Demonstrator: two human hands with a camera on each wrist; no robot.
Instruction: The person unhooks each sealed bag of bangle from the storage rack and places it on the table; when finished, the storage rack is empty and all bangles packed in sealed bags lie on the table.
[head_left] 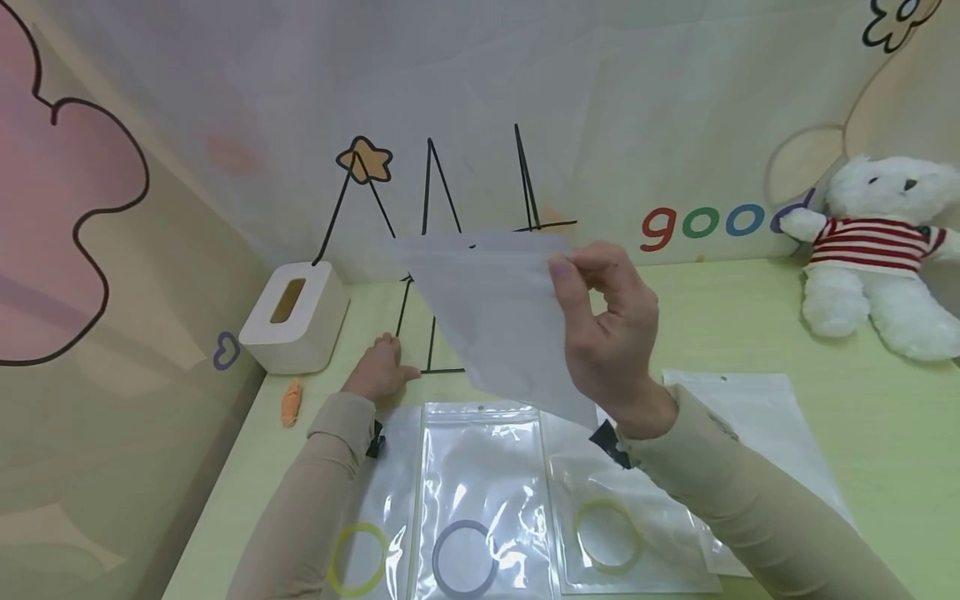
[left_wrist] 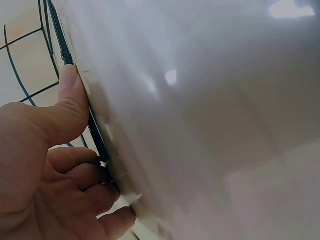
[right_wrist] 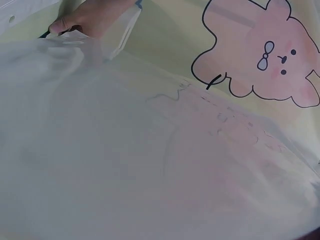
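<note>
A white translucent zip bag (head_left: 495, 317) hangs in the air, its top right corner pinched between the thumb and fingers of my right hand (head_left: 615, 337). Behind it stands a black wire rack (head_left: 442, 370) with pointed uprights, partly hidden by the bag. My left hand (head_left: 378, 371) grips the rack low on its left side. In the left wrist view, the thumb of that hand (left_wrist: 55, 130) presses along the black wire while the fingers curl at its other side. The bag (right_wrist: 100, 160) fills most of the right wrist view.
Clear zip bags lie at the front, with a yellow ring (head_left: 358, 560), a grey ring (head_left: 465, 558) and a pale yellow ring (head_left: 609, 536). Another white bag (head_left: 750, 417) lies right. A tissue box (head_left: 296, 321), an orange object (head_left: 291, 403) and a teddy bear (head_left: 873, 250) are around.
</note>
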